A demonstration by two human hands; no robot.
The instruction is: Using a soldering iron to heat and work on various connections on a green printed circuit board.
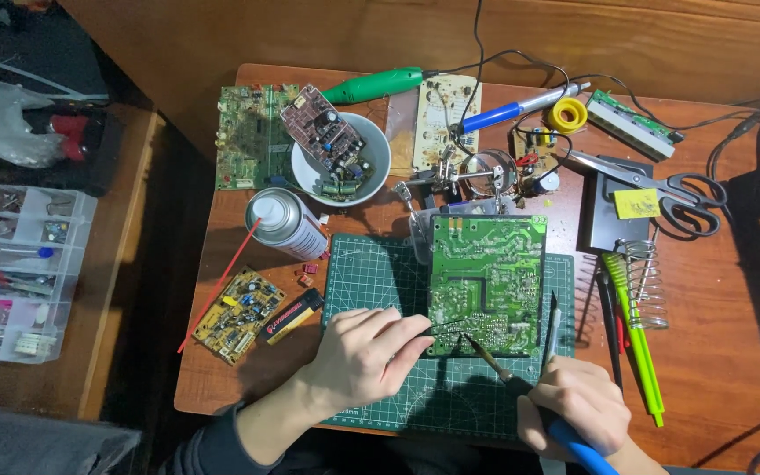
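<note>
Working at the near edge of the green circuit board [486, 283], we keep it solder side up on the green cutting mat [371, 281], its far edge meeting a helping-hands clamp stand [459, 176] just beyond it. Our left hand [367, 352] lies on the mat against the board's near left corner, fingers curled and pinched on something thin and dark that reaches onto the board; it is too small to name, and the hand seems to steady the board as well. Our right hand [573, 409] is closed in a pen grip round the blue handle of a soldering iron [521, 387], whose tip slants up to the same spot on the board's near edge, so both hands meet at one joint.

Right of the board, tweezers [553, 330] lie on the mat, and further right a coil iron stand [648, 286] holds a green-handled tool [635, 339] within reach. Beyond the board's far right corner lie scissors [661, 189] and a yellow solder spool [566, 114]. Left of the board stand a spray can [285, 224] with its red straw and a small yellow circuit board [239, 315]. Past the board's far left corner, a white bowl [310, 171] holds another board propped inside. All sits on the wooden table [723, 378].
</note>
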